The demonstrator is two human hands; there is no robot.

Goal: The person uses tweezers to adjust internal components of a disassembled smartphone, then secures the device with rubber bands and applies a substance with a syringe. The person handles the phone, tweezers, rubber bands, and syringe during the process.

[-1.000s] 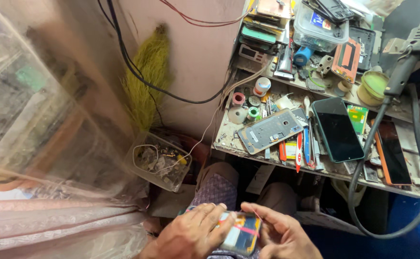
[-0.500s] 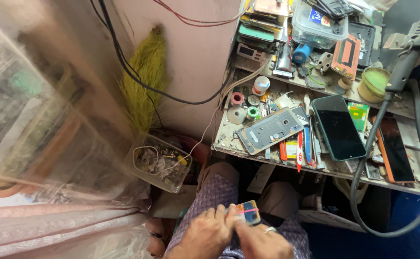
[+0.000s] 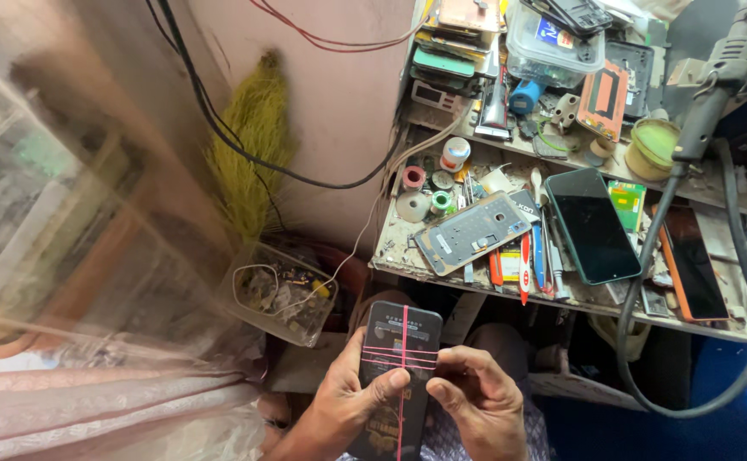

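Left hand [image 3: 348,405] has its grip closed on the black phone [image 3: 401,358] bound with red bands, below the cluttered surface [image 3: 561,294]. Right hand [image 3: 476,401] pinches its edge. A band could snap or slip off if tugged.

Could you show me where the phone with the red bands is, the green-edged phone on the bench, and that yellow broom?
Banded phone [image 3: 403,329]: head view, upper back panel.
Green-edged phone [image 3: 594,224]: head view, middle of its dark screen.
Yellow broom [image 3: 252,145]: head view, middle of the bristles.
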